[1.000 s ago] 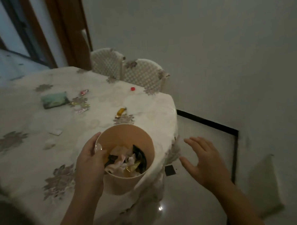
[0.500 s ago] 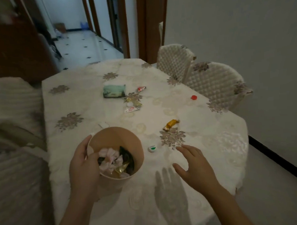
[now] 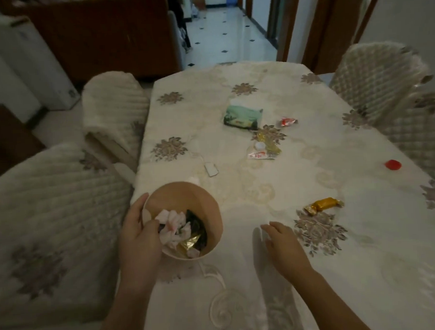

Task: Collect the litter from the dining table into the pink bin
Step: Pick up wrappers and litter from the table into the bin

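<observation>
The pink bin stands on the dining table near its left edge, part full of crumpled wrappers. My left hand grips the bin's near-left rim, thumb inside. My right hand rests low on the cloth to the right of the bin, fingers bunched on a small white cap, which is blurred. Litter lies further out: a gold candy wrapper, a red bottle cap, a red-and-white wrapper, clear and yellow wrappers and a small white tag.
A green tissue pack lies mid-table. Padded chairs flank the table: two on the left, two on the right. A dark wooden cabinet and a tiled hallway lie beyond.
The view swung left from the table's corner to its full length. My left hand kept the bin on the table. My right hand came over the table, dropped and closed where the white cap lay.
</observation>
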Tool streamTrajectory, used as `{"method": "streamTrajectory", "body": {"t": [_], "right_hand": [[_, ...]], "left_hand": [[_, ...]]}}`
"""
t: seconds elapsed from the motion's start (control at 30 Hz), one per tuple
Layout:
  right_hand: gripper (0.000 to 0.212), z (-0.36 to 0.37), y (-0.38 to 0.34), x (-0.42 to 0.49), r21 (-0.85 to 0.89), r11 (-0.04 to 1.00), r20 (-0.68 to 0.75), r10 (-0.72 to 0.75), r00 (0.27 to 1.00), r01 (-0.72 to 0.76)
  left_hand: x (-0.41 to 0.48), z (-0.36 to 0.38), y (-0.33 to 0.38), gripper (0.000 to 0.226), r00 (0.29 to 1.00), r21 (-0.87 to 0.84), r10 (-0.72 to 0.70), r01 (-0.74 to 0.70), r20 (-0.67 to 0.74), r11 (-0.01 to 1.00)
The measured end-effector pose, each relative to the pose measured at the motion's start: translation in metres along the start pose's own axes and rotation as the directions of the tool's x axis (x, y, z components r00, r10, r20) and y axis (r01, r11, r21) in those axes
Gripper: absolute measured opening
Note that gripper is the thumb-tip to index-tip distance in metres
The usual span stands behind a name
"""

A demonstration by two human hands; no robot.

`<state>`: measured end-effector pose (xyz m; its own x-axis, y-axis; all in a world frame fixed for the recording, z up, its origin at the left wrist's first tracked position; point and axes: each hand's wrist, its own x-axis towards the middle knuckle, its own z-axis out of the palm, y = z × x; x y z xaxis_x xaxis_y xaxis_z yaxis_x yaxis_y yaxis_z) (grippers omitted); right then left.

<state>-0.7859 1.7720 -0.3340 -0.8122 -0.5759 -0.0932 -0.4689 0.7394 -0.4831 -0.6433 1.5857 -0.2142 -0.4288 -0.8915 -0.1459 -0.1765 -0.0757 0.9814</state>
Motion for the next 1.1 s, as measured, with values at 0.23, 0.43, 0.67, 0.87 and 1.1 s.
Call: {"method": "streamTrajectory", "body": {"t": [0.23,0.43,0.67,0.87,1.1], "right_hand": [[0.026,-0.006,0.002,0.009,0.147,0.981,-0.11,-0.107,0.988,0.123],[0.02,-0.071,-0.098,0.012,0.445,0.714,-0.38,-0.396,0.836,0.541],[0.019,-0.041,-0.145,0.023,0.265,0.675,-0.05,-0.704,0.708,0.689],[0.019,-0.043,-0.148,0.027,0.342,0.648,-0.062,-0.707,0.705,0.68],[0.019,-0.036,-0.129,0.087,0.563,0.75,-0.233,-0.259,0.937,0.347]], "left_hand": [[-0.012,0.01,-0.003,0.04,0.99,-0.015,0.003,-0.005,-0.144,1.0],[-0.023,0.014,-0.004,0.051,0.985,-0.025,0.033,-0.038,-0.171,0.999],[-0.03,0.013,0.001,0.042,0.981,-0.072,0.039,-0.053,-0.191,0.996],[-0.026,0.007,0.0,0.037,0.974,-0.111,0.045,-0.071,-0.222,0.991],[-0.001,-0.002,0.012,0.035,0.954,-0.12,0.044,-0.082,-0.295,0.989]]}}
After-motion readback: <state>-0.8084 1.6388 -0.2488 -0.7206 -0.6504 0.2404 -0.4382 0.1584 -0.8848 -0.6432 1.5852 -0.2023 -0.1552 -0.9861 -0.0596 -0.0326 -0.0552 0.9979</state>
